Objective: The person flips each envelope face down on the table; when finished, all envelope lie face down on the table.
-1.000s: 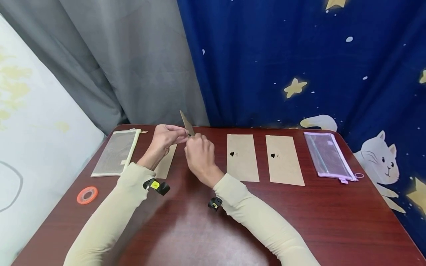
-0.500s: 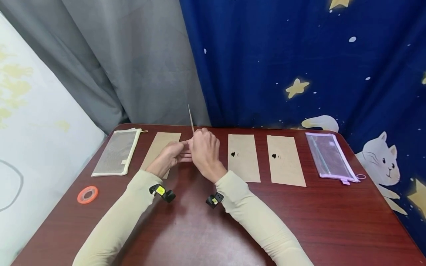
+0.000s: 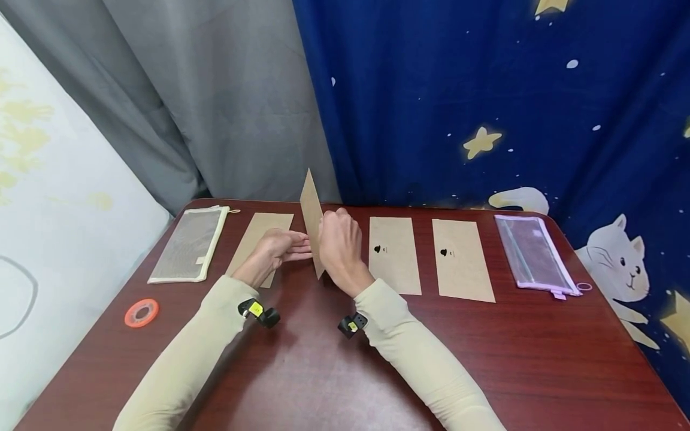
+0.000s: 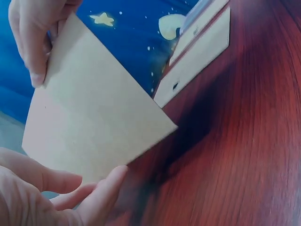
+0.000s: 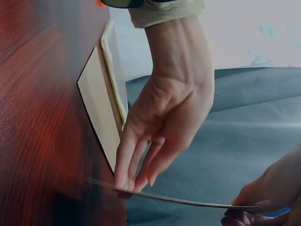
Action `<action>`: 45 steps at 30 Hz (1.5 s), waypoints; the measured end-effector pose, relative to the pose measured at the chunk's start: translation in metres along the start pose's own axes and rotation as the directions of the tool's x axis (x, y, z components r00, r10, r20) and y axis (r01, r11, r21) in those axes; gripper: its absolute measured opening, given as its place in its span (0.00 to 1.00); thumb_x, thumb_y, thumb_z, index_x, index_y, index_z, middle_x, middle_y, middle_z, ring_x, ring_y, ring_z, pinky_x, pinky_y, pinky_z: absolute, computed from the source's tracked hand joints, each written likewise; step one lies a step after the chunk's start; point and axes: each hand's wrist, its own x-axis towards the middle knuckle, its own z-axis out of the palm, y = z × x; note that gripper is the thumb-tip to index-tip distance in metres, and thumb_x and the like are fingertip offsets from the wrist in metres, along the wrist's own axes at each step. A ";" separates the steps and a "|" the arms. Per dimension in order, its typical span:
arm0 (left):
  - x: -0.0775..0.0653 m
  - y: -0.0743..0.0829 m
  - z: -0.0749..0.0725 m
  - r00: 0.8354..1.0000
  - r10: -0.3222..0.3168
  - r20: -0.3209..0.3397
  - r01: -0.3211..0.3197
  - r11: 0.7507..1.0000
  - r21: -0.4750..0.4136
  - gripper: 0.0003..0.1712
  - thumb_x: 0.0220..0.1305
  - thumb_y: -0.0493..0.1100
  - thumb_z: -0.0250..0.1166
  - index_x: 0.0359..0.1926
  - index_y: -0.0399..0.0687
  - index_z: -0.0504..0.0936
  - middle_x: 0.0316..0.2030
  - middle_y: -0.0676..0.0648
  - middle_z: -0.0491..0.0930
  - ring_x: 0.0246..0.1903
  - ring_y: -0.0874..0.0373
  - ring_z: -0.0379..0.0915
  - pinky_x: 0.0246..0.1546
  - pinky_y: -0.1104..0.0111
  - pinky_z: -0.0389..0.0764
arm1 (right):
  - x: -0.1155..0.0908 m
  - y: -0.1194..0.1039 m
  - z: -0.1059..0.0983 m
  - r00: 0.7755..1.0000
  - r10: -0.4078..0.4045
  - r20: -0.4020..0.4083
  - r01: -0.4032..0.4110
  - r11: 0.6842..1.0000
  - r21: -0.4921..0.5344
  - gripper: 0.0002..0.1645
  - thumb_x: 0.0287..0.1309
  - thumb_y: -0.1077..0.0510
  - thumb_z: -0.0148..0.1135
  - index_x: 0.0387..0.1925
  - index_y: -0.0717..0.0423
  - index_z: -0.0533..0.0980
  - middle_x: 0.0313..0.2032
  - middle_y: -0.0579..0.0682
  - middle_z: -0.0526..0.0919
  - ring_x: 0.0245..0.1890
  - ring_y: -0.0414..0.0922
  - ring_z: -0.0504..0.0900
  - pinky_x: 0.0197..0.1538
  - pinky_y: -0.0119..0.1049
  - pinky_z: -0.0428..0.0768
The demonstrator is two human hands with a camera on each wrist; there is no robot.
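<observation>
A thin, stiff kraft-brown card stands upright on edge above the middle of the table. My right hand pinches it by its right side. In the left wrist view, the right thumb lies against the card's plain face. My left hand is on the other side, palm up, its fingers fairly straight and their tips at the card's lower part. The right wrist view shows these left fingers meeting the card, seen nearly edge-on. Behind the left hand, another brown card lies flat, partly covered.
Two more brown cards, one nearer and one further right, lie flat with small black hat prints. A cream-edged mesh zip pouch and an orange tape roll are at left. A purple zip pouch lies far right.
The card has swung from slanted to edge-on, and now shows its left face. My left hand has loosened its pinch and dropped lower. My right hand has shifted slightly right.
</observation>
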 end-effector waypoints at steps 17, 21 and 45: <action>-0.015 0.002 -0.030 0.983 0.162 -0.090 -0.155 0.985 0.077 0.24 0.64 0.27 0.65 0.62 0.26 0.76 0.30 0.54 0.85 0.31 0.65 0.85 0.52 0.58 0.86 | 0.002 0.038 0.008 0.970 0.221 0.100 -0.243 0.868 0.433 0.09 0.62 0.63 0.68 0.43 0.58 0.88 0.43 0.54 0.90 0.42 0.49 0.87 0.43 0.40 0.86; -0.013 0.002 -0.032 0.978 0.186 -0.090 -0.176 0.979 0.102 0.24 0.63 0.26 0.67 0.60 0.24 0.76 0.28 0.53 0.86 0.30 0.66 0.84 0.47 0.64 0.87 | 0.000 0.048 0.016 0.940 0.302 0.157 -0.341 0.832 0.438 0.07 0.60 0.61 0.70 0.39 0.57 0.89 0.37 0.53 0.91 0.38 0.48 0.89 0.39 0.40 0.86; 0.003 -0.026 -0.024 0.932 0.340 -0.126 -0.230 0.824 0.518 0.10 0.60 0.30 0.69 0.42 0.25 0.86 0.37 0.32 0.88 0.28 0.59 0.87 0.32 0.71 0.89 | -0.017 0.063 0.058 0.886 0.299 0.355 -0.399 0.882 0.252 0.36 0.63 0.66 0.64 0.06 0.47 0.57 0.10 0.41 0.57 0.15 0.39 0.56 0.23 0.30 0.63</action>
